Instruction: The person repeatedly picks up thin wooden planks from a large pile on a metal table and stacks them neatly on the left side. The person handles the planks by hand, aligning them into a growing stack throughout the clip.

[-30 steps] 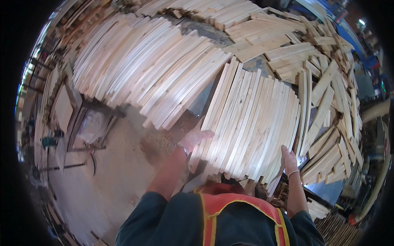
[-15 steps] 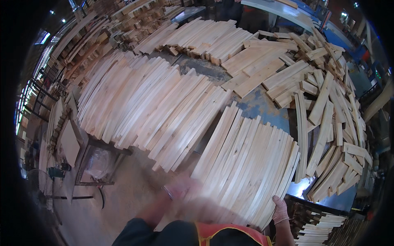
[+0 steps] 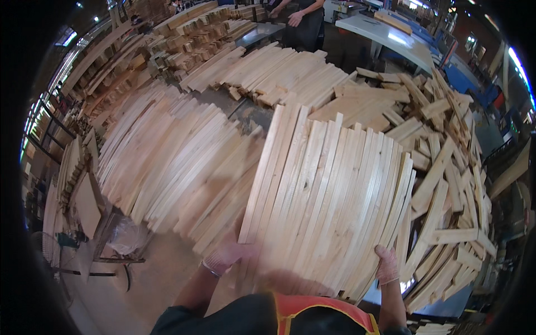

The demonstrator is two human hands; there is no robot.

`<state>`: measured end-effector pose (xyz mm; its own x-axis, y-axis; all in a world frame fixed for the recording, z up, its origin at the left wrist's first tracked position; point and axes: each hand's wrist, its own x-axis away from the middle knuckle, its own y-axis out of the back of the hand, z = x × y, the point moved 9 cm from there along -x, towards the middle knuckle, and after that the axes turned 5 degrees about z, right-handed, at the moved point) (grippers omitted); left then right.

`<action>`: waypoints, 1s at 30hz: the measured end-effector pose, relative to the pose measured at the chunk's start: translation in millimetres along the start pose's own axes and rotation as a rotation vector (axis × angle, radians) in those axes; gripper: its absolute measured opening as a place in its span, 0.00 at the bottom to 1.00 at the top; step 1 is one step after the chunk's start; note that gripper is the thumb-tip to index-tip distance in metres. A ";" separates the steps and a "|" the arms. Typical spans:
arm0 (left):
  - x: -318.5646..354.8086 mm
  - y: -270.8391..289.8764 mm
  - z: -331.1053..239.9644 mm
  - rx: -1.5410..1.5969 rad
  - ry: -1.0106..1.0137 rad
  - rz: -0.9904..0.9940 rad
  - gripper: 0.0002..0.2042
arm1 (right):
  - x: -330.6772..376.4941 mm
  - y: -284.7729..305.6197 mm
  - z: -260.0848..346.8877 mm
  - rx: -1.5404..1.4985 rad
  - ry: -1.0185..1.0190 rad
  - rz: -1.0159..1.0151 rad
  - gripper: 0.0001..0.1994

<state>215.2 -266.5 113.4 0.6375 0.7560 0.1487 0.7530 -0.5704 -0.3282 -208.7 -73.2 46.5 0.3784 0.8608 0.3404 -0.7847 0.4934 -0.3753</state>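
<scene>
A wide row of pale wooden strips [image 3: 324, 201], set side by side, stretches across the front of my body, its near ends close to my vest. My left hand [image 3: 228, 257], in a light glove, presses against the row's left side, its fingers blurred by motion. At the right side, my right hand [image 3: 386, 264], gloved too, grips the outermost strips with the thumb on top. The row seems raised above the table, covering part of the boards behind it. Left of it lies another long row of strips [image 3: 167, 159].
Loose offcuts [image 3: 441, 162] pile up on the right. Another row of boards [image 3: 279, 72] lies farther back, near a person in a dark apron [image 3: 304, 33]. A pale table [image 3: 385, 33] stands at the far right, and stacked timber [image 3: 195, 33] at the far left.
The row of strips between my hands has moved up and away from the floor side, now overlapping the boards behind. My left hand has shifted left along with its edge; the view has tilted up.
</scene>
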 end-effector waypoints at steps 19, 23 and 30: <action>-541.4 366.0 -162.7 -0.267 0.154 -0.390 0.24 | -754.7 -330.0 207.6 0.914 0.072 0.234 0.25; -554.2 381.7 -144.2 -0.481 0.379 -0.581 0.27 | -756.1 -301.3 160.6 0.836 0.042 0.310 0.31; -529.0 353.2 -172.9 -0.765 0.054 -0.409 0.30 | -569.4 -214.7 168.1 0.496 0.304 0.138 0.28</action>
<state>172.2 -923.4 80.0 0.2850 0.9436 0.1683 0.8153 -0.3310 0.4751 -338.2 -690.3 78.2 0.3225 0.9462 0.0273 -0.9446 0.3199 0.0733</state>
